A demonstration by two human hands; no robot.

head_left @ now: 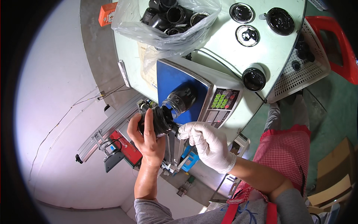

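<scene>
A black-coated jar (158, 121) is in my bare left hand (151, 140), tilted with its mouth towards a clear glass jar (181, 99). That glass jar, dark inside, stands on the blue plate (167, 76) of a weighing scale. My right hand (207, 143), in a white glove, is closed in a pinch beside the black jar's mouth. A dark piece shows at its fingertips, but its kind is not clear. Black residue covers the rim of the held jar.
A clear plastic bag (128, 28) of black containers lies behind the scale. Lids smeared black (248, 35) and an open jar of black paste (254, 78) are at the right. Beyond are a white basket (313, 71) and a red stool (335, 48).
</scene>
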